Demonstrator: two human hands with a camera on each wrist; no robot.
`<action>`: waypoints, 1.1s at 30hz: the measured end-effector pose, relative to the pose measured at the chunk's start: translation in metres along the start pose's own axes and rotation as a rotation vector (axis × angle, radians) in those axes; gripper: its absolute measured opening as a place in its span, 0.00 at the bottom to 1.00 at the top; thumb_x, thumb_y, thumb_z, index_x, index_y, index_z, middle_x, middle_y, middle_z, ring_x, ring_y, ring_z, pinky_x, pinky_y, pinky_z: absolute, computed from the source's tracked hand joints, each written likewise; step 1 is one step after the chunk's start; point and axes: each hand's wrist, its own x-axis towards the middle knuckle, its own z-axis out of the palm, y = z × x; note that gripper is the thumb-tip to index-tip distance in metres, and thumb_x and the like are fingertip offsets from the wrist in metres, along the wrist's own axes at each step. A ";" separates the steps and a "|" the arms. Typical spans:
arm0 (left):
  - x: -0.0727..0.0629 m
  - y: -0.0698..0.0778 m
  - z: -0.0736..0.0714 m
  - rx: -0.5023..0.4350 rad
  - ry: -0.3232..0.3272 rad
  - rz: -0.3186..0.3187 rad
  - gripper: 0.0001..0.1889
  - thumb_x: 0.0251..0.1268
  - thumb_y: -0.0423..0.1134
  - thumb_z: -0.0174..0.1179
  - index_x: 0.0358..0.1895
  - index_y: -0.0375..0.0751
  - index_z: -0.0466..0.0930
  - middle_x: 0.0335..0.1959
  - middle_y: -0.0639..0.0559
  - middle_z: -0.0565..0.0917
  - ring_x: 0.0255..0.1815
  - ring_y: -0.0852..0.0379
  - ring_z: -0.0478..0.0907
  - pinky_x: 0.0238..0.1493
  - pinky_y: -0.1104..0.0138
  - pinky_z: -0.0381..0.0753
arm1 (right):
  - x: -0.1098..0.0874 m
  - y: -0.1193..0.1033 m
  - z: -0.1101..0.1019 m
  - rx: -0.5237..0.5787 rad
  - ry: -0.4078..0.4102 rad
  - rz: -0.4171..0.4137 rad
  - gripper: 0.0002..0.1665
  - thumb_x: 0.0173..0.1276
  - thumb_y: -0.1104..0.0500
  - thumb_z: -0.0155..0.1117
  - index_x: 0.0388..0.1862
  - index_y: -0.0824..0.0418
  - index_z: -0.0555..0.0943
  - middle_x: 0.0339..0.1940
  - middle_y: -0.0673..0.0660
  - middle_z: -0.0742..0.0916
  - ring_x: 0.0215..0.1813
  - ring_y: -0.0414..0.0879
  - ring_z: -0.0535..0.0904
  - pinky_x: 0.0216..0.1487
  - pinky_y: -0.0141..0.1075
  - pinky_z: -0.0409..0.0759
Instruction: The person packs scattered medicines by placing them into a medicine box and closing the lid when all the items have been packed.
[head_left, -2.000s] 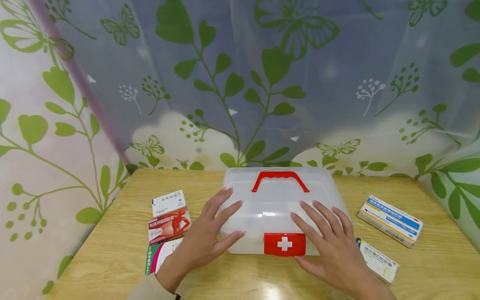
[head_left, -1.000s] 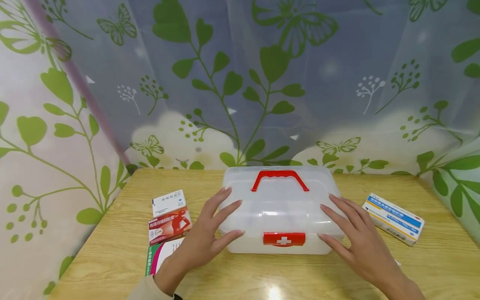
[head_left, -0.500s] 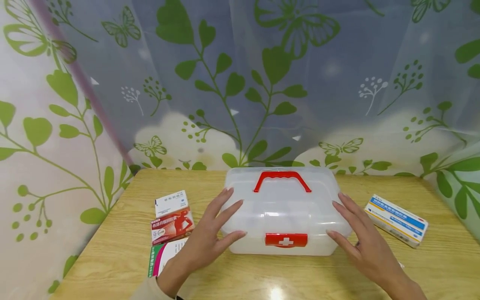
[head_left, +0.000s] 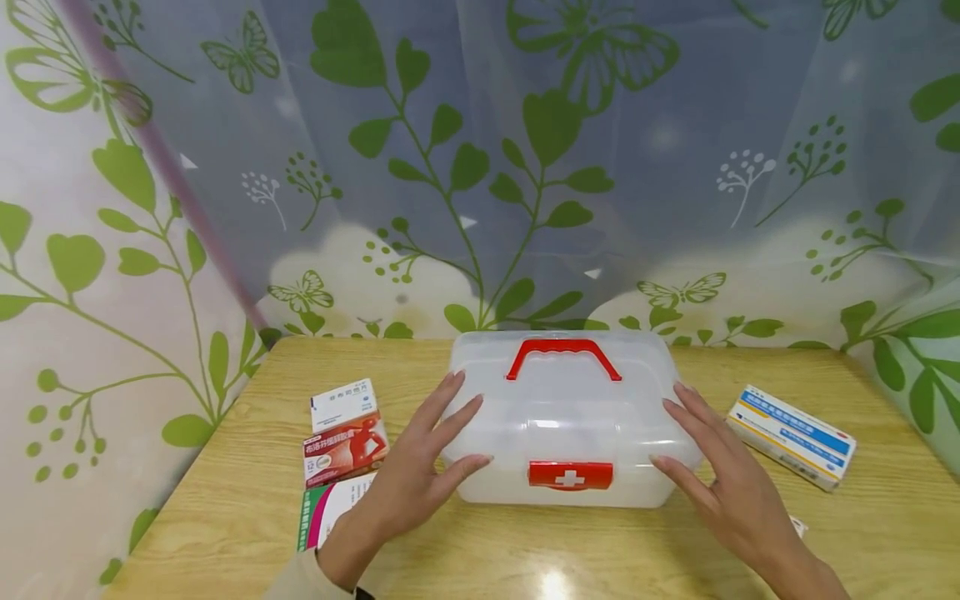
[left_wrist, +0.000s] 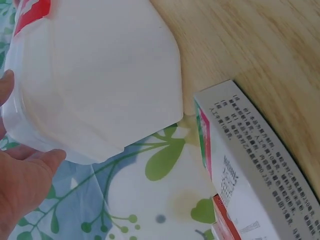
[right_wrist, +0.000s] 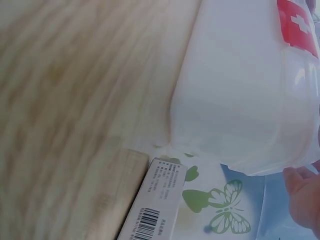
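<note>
A translucent white first-aid box (head_left: 498, 429) stands on the wooden table in the head view, its lid down. It has a red carrying handle (head_left: 562, 345) lying on the lid and a red latch (head_left: 570, 476) with a white cross at the front. My left hand (head_left: 408, 471) lies along the box's left side, fingers spread and fairly straight. On the opposite side my right hand (head_left: 738, 496) does the same, thumb towards the front corner. Both wrist views show fingertips at the lid's edge, touching or very close. Neither hand's fingers curl round anything.
Left of the box lie a white medicine box (head_left: 345, 405), a red one (head_left: 341, 451) and a green-and-white one (head_left: 322, 512), partly behind my left wrist. A blue-and-white medicine box (head_left: 791, 437) lies right. Another carton's corner (head_left: 799, 526) shows beside my right wrist. A leaf-patterned curtain (head_left: 480, 167) hangs behind.
My right hand has moved from beside the latch to the box's right side, covering most of a small carton. The latch now looks tilted and shorter. My left hand has stayed nearly still.
</note>
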 end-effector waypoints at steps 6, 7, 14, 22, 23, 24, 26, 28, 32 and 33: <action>0.003 0.002 -0.003 -0.039 0.000 -0.015 0.31 0.58 0.41 0.68 0.66 0.46 0.71 0.74 0.45 0.56 0.74 0.47 0.50 0.66 0.51 0.61 | 0.003 -0.007 -0.005 0.010 -0.033 0.044 0.43 0.56 0.61 0.73 0.71 0.54 0.67 0.74 0.52 0.65 0.73 0.40 0.55 0.63 0.16 0.49; 0.003 0.002 -0.003 -0.041 0.001 -0.015 0.31 0.58 0.41 0.68 0.66 0.46 0.72 0.74 0.45 0.56 0.74 0.47 0.50 0.66 0.51 0.61 | 0.003 -0.009 -0.007 0.016 -0.046 0.051 0.44 0.56 0.60 0.73 0.71 0.54 0.66 0.74 0.52 0.64 0.73 0.40 0.55 0.63 0.16 0.49; 0.004 0.002 -0.006 -0.052 -0.005 -0.016 0.32 0.59 0.42 0.68 0.67 0.45 0.70 0.74 0.44 0.57 0.74 0.47 0.49 0.65 0.50 0.63 | 0.004 -0.013 -0.016 0.028 -0.107 0.035 0.53 0.49 0.56 0.79 0.73 0.54 0.63 0.75 0.52 0.61 0.74 0.42 0.53 0.62 0.15 0.49; 0.009 0.005 -0.015 -0.090 -0.022 -0.047 0.31 0.58 0.40 0.69 0.67 0.46 0.71 0.73 0.45 0.59 0.74 0.48 0.51 0.63 0.49 0.66 | 0.006 -0.009 -0.020 0.020 -0.089 -0.032 0.54 0.44 0.59 0.81 0.72 0.57 0.66 0.74 0.55 0.64 0.73 0.40 0.55 0.64 0.17 0.50; 0.010 0.005 -0.016 -0.087 -0.023 -0.048 0.31 0.58 0.40 0.69 0.66 0.46 0.71 0.73 0.45 0.59 0.74 0.48 0.51 0.62 0.49 0.67 | 0.007 -0.008 -0.021 0.014 -0.088 -0.042 0.55 0.43 0.60 0.81 0.71 0.57 0.66 0.74 0.55 0.65 0.73 0.40 0.55 0.64 0.18 0.51; 0.010 0.005 -0.016 -0.086 -0.024 -0.049 0.31 0.58 0.41 0.68 0.66 0.46 0.71 0.73 0.45 0.59 0.74 0.48 0.51 0.62 0.49 0.67 | 0.007 -0.008 -0.022 0.013 -0.084 -0.053 0.55 0.43 0.60 0.81 0.71 0.57 0.66 0.73 0.55 0.65 0.73 0.40 0.56 0.65 0.18 0.51; 0.012 0.006 -0.018 -0.097 -0.027 -0.060 0.31 0.58 0.41 0.68 0.66 0.46 0.71 0.73 0.45 0.59 0.74 0.48 0.51 0.61 0.49 0.68 | 0.009 -0.007 -0.025 0.008 -0.076 -0.074 0.54 0.42 0.60 0.81 0.71 0.57 0.67 0.73 0.56 0.67 0.72 0.39 0.57 0.64 0.18 0.52; 0.013 0.006 -0.019 -0.124 -0.028 -0.078 0.31 0.59 0.42 0.68 0.66 0.47 0.71 0.73 0.46 0.59 0.74 0.49 0.52 0.62 0.49 0.68 | 0.011 -0.007 -0.027 -0.001 -0.068 -0.094 0.51 0.47 0.55 0.79 0.70 0.58 0.67 0.72 0.56 0.68 0.72 0.38 0.58 0.64 0.18 0.53; 0.014 0.004 -0.022 -0.220 -0.036 -0.111 0.33 0.56 0.42 0.70 0.67 0.47 0.71 0.73 0.49 0.59 0.74 0.51 0.51 0.63 0.49 0.66 | 0.015 -0.007 -0.031 -0.006 -0.038 -0.143 0.44 0.59 0.40 0.68 0.69 0.59 0.69 0.70 0.57 0.70 0.71 0.39 0.60 0.64 0.19 0.55; 0.014 0.004 -0.024 -0.243 -0.038 -0.111 0.34 0.55 0.41 0.70 0.67 0.47 0.70 0.73 0.49 0.59 0.74 0.52 0.52 0.63 0.49 0.65 | 0.016 -0.007 -0.032 -0.003 -0.031 -0.155 0.44 0.61 0.37 0.64 0.69 0.60 0.69 0.70 0.58 0.70 0.71 0.40 0.61 0.64 0.20 0.56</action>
